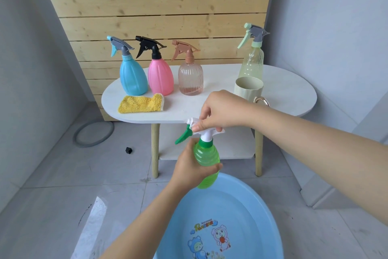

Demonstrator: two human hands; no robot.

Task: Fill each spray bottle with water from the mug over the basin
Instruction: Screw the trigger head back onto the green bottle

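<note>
My left hand (190,166) grips the body of a green spray bottle (206,164) held above the far rim of the blue basin (260,212). My right hand (220,111) pinches the bottle's white spray head (206,131), which has a green trigger. On the white table (289,94) stand a blue spray bottle (132,76), a pink one (160,76), a clear ribbed pink one (190,78) and a tall pale green one (252,61). The cream mug (248,87) with a gold handle stands in front of the tall bottle, behind my right wrist.
A yellow cloth (141,104) lies on the table's front left. A grey ring (93,133) and a small black cap (129,150) lie on the tiled floor to the left. A wooden slat panel stands behind the table, grey walls on both sides.
</note>
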